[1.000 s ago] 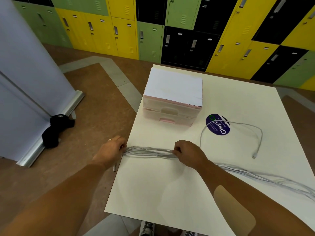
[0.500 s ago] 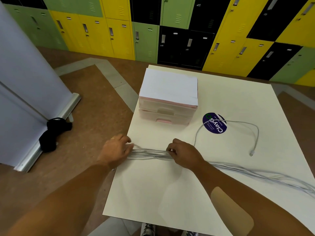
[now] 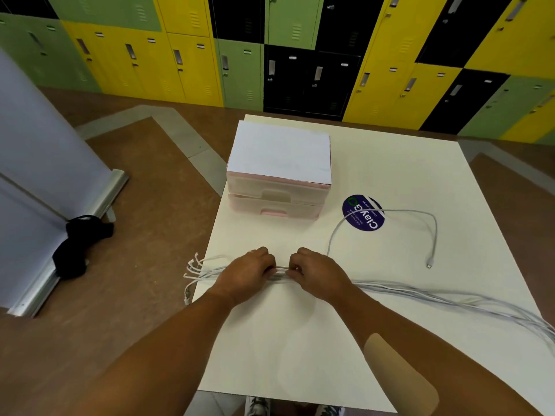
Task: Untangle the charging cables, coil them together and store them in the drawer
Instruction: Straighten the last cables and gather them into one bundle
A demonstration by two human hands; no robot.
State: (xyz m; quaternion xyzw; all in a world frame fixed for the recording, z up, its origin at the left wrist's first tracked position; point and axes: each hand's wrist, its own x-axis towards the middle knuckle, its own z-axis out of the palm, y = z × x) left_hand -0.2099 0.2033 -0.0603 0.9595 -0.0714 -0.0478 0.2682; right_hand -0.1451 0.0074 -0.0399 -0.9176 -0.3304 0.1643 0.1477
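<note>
A bundle of several white charging cables (image 3: 420, 295) lies stretched across the white table (image 3: 300, 340) from left edge to right edge. My left hand (image 3: 249, 271) and my right hand (image 3: 315, 271) grip the bundle side by side, almost touching. The cable plug ends (image 3: 192, 271) fan out past the table's left edge. One cable (image 3: 432, 232) loops away to the right and ends in a plug on the table. A small pink two-drawer unit (image 3: 276, 202), both drawers closed, stands at the table's far left.
A round dark blue sticker (image 3: 365, 219) lies under the looping cable. A black object (image 3: 79, 244) sits on the brown floor beside a white banner stand (image 3: 36, 175). Yellow, green and black lockers (image 3: 300, 55) line the back wall.
My left hand has slid right along the bundle, from the table's edge to right beside my right hand. The cable ends now stick out free at the left.
</note>
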